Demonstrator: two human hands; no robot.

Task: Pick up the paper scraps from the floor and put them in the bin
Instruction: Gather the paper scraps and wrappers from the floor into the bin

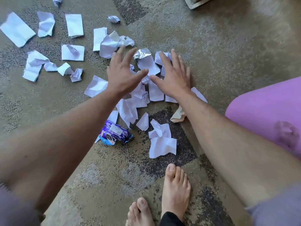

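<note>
Both hands are out over the carpet [219,46], fingers spread wide and gripping nothing: the left hand [121,75] and the right hand [173,79] frame a loose heap of paper scraps [149,66] at the centre of the frame, thumbs almost meeting above it. A crinkled piece of foil [142,53] lies at the top of that heap. More scraps trail toward the upper left, flat torn sheets [74,24] and tight little balls [113,19] alike, and others lie lower centre beside a purple wrapper [114,133].

This stuff looks feather-light, soft and crushable, so nothing here should break; the trouble is that flat sheets lie tight on the pile of the carpet and slip away singly. Best bet, I'd say: sweep inward from both sides and bunch the heap, squeezing it into 1 wad.

As for the bin, only a pale corner of some container [197,2] shows at the top edge; whether that is it, and what it holds, cannot be told.
</note>
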